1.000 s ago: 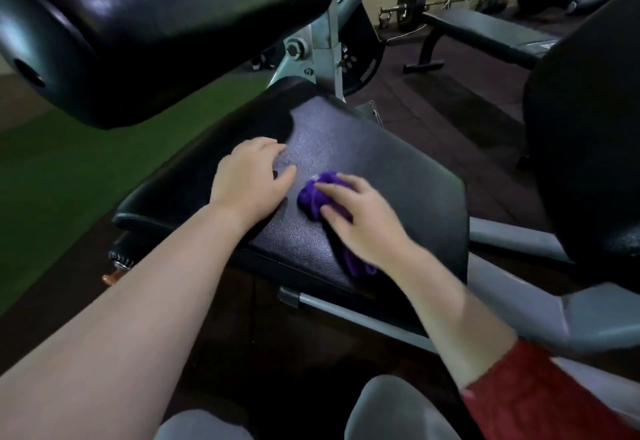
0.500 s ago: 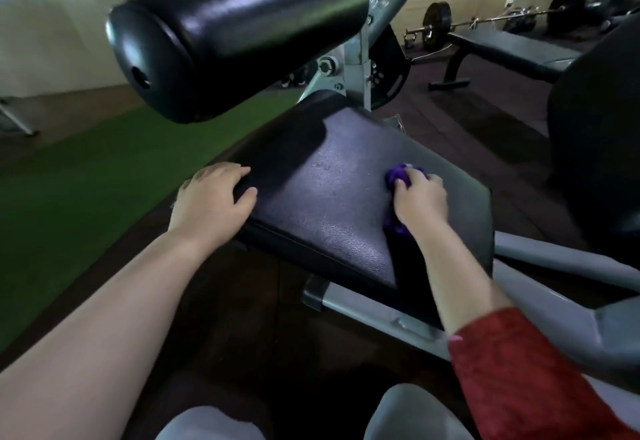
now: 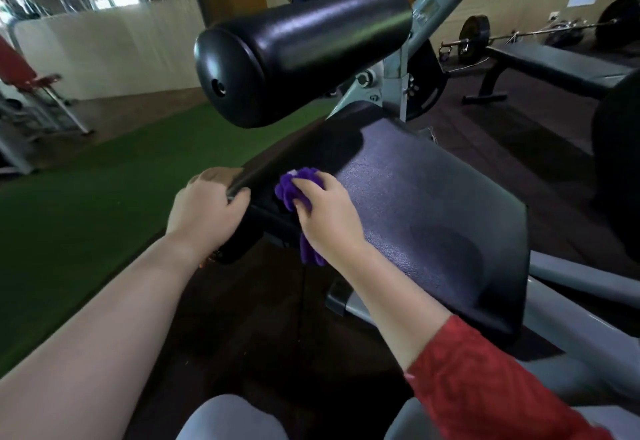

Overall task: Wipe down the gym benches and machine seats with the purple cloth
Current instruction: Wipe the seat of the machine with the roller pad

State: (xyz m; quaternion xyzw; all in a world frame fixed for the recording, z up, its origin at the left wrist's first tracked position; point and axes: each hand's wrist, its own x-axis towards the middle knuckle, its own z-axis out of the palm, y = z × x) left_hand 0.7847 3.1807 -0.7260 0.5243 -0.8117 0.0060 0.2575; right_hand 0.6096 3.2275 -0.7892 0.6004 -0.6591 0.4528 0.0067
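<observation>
A black padded machine seat (image 3: 426, 204) fills the middle of the view. My right hand (image 3: 325, 213) grips the bunched purple cloth (image 3: 294, 185) and presses it on the seat's near left part; a tail of the cloth hangs below my wrist over the front edge. My left hand (image 3: 207, 207) grips the seat's left front corner, thumb on top and fingers curled round the edge. A thick black roller pad (image 3: 298, 55) hangs just above the seat's far end.
The grey machine frame (image 3: 585, 329) runs along the right, with a dark back pad (image 3: 620, 169) at the right edge. A flat bench (image 3: 557, 65) and a barbell (image 3: 512, 36) stand at the back right. Green turf (image 3: 79, 218) lies to the left. A person stands by the far wall.
My right hand has swept the cloth from the seat's right side to its near left part. My left hand stays at the left corner, now curled round the edge. The view has tilted up.
</observation>
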